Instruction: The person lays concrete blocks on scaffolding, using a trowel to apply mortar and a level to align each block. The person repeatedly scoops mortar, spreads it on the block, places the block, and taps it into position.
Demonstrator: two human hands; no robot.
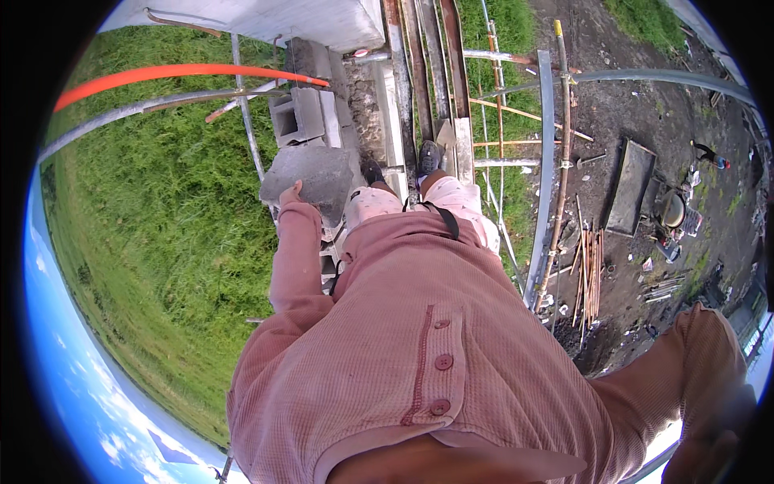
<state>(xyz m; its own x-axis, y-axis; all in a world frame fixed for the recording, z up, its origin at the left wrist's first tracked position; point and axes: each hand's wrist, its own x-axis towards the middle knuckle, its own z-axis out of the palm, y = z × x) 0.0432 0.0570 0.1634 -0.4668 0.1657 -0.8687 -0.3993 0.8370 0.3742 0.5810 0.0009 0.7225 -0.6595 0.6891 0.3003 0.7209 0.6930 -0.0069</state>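
Block [318, 173] may drop onto the grass [177, 194] left of it if the left hand [292, 194], grasping its near edge, slips; the blurred right hand's [703, 458] state cannot be told.

Outdoor building site, viewed from a raised scaffold. Identifying features: hollow concrete block [300, 115] beside a block wall [342, 93], lashed scaffold poles [559, 153], long beams [416, 81] underfoot, and loose poles [593, 278] on bare soil [597, 113] below.
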